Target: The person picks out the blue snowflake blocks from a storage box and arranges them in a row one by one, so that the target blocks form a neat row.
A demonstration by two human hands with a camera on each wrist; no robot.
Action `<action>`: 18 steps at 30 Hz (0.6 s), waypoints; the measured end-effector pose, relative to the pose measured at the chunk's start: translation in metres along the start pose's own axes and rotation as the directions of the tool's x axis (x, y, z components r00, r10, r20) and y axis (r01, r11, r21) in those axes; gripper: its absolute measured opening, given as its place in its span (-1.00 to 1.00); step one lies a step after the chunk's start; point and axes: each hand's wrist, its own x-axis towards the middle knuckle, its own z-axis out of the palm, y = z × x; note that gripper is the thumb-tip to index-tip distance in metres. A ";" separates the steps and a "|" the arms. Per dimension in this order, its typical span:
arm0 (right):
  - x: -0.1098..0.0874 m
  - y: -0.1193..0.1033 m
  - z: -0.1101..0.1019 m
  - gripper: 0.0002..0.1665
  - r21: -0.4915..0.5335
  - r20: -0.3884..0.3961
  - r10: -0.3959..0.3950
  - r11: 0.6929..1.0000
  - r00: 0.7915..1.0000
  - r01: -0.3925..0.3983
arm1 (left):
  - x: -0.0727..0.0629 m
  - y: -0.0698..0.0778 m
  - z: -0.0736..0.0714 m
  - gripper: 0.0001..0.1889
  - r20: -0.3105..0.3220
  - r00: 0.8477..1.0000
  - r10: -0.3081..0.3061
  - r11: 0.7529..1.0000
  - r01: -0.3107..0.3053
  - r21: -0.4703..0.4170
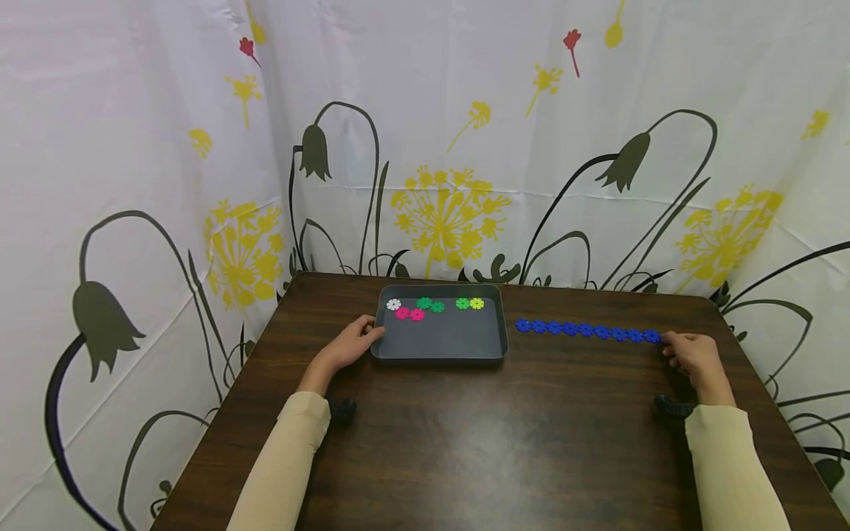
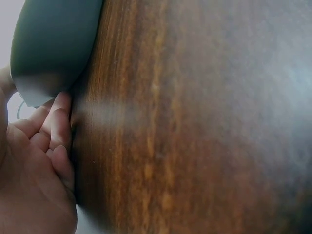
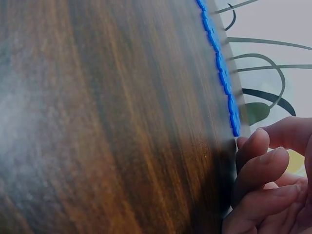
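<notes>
A grey rectangular tray (image 1: 438, 343) lies on the table with several flower-shaped plastic pieces near its far side: a white one (image 1: 394, 304), pink ones (image 1: 416, 315), green ones (image 1: 423, 303) and a yellow one (image 1: 477, 303). My left hand (image 1: 348, 344) holds the tray's left rim, with the thumb at the edge and the fingers (image 2: 59, 122) against its outer side. To the right of the tray, a row of joined blue flower pieces (image 1: 586, 330) stretches sideways. At its right end, my right hand (image 1: 693, 354) pinches the last blue piece; the fingertips partly hide the contact.
The dark wooden table (image 1: 491, 442) meets a white curtain (image 1: 425, 96) with flower prints along its back and sides. A black device (image 1: 343, 411) sits at the left wrist, and another black device (image 1: 671, 407) at the right wrist.
</notes>
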 end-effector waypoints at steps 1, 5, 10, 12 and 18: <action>-0.001 0.000 0.000 -0.56 -0.002 -0.005 0.000 1.000 1.000 0.000 | 0.000 0.000 0.001 -0.39 -0.001 1.000 -0.002 1.000 0.002 -0.003; -0.005 0.000 -0.002 -0.55 0.018 -0.021 0.006 1.000 1.000 -0.005 | 0.003 0.002 0.002 -0.40 0.002 1.000 -0.001 1.000 0.001 0.000; -0.007 0.001 0.000 -0.56 0.058 -0.030 0.005 0.998 1.000 -0.003 | 0.004 0.000 0.000 -0.37 0.015 1.000 0.011 1.000 -0.011 0.007; -0.007 0.000 0.003 -0.54 0.053 -0.026 -0.008 0.999 1.000 0.009 | 0.002 -0.003 -0.003 -0.33 0.023 1.000 0.004 1.000 -0.004 0.001; -0.010 -0.013 0.011 -0.49 -0.025 -0.006 -0.133 0.991 0.991 0.133 | 0.000 -0.008 -0.014 -0.38 -0.009 1.000 -0.020 0.996 0.019 -0.090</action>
